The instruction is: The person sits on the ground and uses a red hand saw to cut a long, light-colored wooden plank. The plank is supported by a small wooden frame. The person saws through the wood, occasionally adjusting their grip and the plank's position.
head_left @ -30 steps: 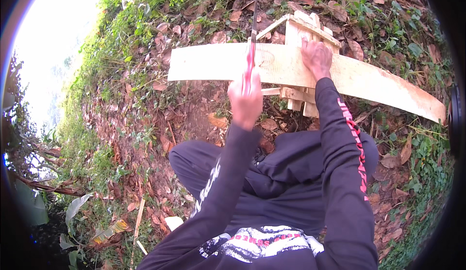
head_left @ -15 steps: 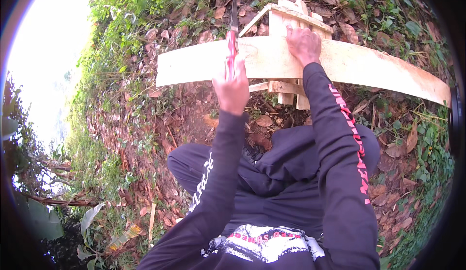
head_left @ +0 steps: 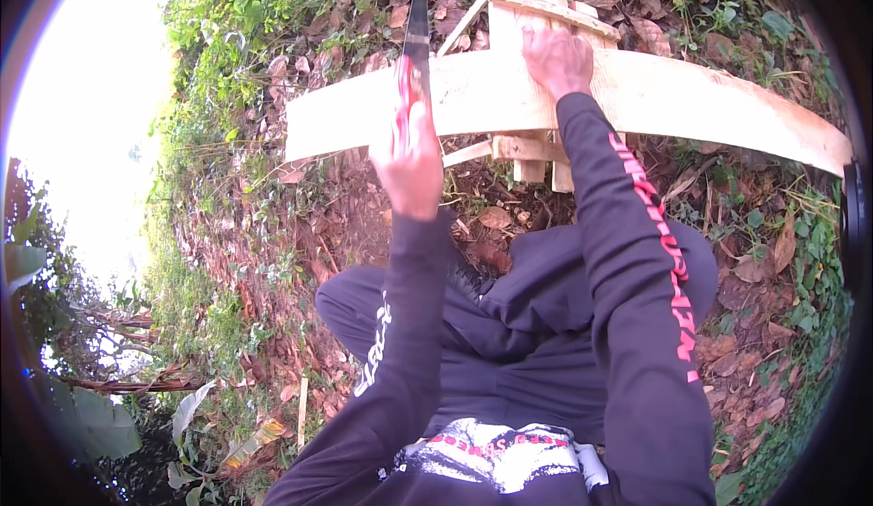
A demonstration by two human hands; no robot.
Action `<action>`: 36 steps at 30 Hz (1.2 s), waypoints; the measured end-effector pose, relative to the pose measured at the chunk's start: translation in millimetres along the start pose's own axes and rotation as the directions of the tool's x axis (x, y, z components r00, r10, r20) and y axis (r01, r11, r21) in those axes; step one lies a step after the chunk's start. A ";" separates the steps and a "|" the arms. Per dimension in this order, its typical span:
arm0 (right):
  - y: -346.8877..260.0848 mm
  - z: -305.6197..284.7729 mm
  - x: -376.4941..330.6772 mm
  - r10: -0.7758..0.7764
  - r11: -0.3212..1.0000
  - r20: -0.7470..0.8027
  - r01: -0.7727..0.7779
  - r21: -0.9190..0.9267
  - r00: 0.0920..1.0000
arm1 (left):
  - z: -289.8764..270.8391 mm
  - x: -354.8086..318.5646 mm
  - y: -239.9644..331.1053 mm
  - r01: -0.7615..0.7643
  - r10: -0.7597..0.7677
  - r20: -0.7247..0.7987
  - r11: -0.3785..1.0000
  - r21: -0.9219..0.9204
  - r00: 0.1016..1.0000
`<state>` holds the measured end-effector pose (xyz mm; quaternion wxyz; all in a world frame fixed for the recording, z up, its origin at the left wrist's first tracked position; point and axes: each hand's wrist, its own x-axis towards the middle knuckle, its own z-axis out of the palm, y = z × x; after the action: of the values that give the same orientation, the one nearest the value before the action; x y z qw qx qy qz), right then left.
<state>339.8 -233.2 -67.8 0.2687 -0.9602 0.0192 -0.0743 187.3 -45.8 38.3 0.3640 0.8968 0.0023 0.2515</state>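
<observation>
My left hand (head_left: 409, 165) is closed around the red handle of a handsaw (head_left: 416, 38). The saw's dark, narrowing blade points away from me, past the far edge of a long pale board (head_left: 482, 92), near the board's left end. Curled at the board's far edge is my right hand (head_left: 557, 59), holding it down; its fingertips are partly hidden. The board lies crosswise on a small wooden frame (head_left: 555, 13) made of short slats and blocks, with pieces of it showing on both sides of the board.
My bent legs (head_left: 546, 279) rest on the ground just nearer than the board. Brown fallen leaves (head_left: 491, 218) and green plants (head_left: 791, 260) surround me. A thin wood strip (head_left: 303, 410) lies at the lower left, near broad-leaved plants (head_left: 100, 424).
My left hand and the saw have shifted left, and the blade now shows more fully, tilted leftward. My right hand stays on the board; the whole view has moved slightly.
</observation>
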 end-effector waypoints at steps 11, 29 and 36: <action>5.4 -4.2 12.1 0.010 0.999 -0.133 -0.016 -0.043 0.991 | -75.8 -79.1 83.5 0.517 -0.505 0.146 0.756 -0.401 0.851; 6.5 0.7 12.2 0.012 1.000 -0.095 -0.010 0.018 0.995 | 9.0 28.8 30.0 0.553 -0.530 0.183 0.714 -0.429 0.828; 8.8 -4.5 5.6 0.059 0.998 -0.010 -0.059 0.027 0.998 | 2.8 4.4 23.8 0.536 -0.536 0.176 0.648 -0.541 0.825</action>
<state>344.7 -243.4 -67.8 0.2836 -0.9550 0.0480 -0.0719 188.1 -64.2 54.1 0.6720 0.7048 0.1921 0.1216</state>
